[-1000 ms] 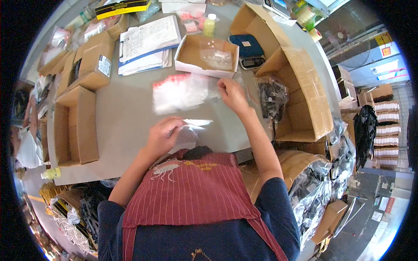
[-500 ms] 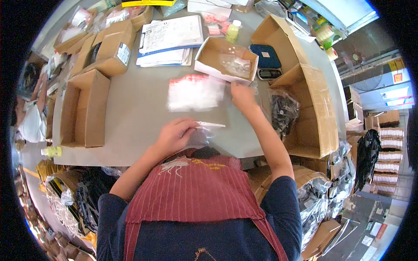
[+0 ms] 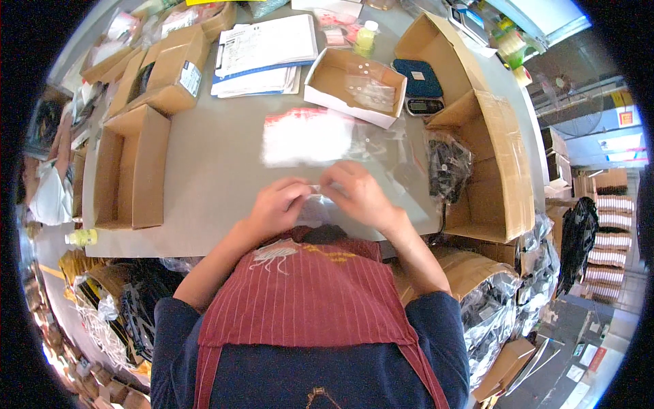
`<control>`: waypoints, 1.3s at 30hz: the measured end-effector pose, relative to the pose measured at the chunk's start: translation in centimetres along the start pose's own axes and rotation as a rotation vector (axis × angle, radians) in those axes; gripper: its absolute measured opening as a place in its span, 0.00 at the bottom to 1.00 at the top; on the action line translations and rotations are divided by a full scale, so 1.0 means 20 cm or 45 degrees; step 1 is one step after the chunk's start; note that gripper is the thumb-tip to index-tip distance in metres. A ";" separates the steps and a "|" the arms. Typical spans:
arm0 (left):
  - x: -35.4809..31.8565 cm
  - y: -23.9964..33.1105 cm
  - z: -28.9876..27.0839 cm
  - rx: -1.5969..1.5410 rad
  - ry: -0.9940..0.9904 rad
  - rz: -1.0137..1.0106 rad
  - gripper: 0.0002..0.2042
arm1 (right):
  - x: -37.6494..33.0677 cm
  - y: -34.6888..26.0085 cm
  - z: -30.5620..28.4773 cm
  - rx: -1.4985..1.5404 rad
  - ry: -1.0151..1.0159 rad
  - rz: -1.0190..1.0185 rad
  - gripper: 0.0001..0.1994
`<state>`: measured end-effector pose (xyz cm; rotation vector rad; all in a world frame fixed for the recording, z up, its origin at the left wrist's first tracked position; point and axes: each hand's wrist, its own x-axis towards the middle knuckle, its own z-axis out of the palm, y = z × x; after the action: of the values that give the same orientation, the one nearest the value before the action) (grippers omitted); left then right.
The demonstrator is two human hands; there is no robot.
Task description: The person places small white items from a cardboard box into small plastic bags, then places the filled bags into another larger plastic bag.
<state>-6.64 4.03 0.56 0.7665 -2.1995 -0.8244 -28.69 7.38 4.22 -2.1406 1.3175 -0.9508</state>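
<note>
Close to the table's near edge, my left hand [image 3: 278, 203] pinches the top of a small clear plastic bag [image 3: 313, 213]. My right hand [image 3: 360, 194] is closed at the same bag's upper edge, its fingertips almost meeting the left ones. Whether a small part sits between the right fingers is hidden. Just beyond the hands lies a stack of clear bags with red top edges [image 3: 306, 142], bright with glare. Behind it stands a shallow white cardboard box [image 3: 347, 112], holding a few clear bags and small pale pieces.
At right are an open carton [image 3: 507, 163], a bag of black parts [image 3: 449, 167] and a small scale [image 3: 424, 106]. An empty brown box [image 3: 148, 174] stands at left. Clipboards with papers [image 3: 266, 51] and a yellow-green bottle [image 3: 366, 39] lie farther back.
My right hand has come back from beside the white box to meet the left hand at the bag. The left hand has hardly moved and keeps its pinch.
</note>
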 end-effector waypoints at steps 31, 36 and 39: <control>0.03 0.05 -0.02 0.026 -0.085 0.128 0.11 | -0.10 -0.13 0.04 -0.376 0.264 0.222 0.05; 0.03 0.08 -0.03 0.031 -0.097 0.145 0.14 | -0.07 -0.22 0.05 -0.661 0.244 0.121 0.04; 0.01 0.05 -0.02 0.033 -0.070 0.150 0.15 | -0.05 -0.23 0.06 -0.652 0.252 0.126 0.03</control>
<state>-6.76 4.43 1.54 0.6264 -2.2844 -0.7685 -25.46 10.38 6.19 -2.3583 1.9164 -0.8709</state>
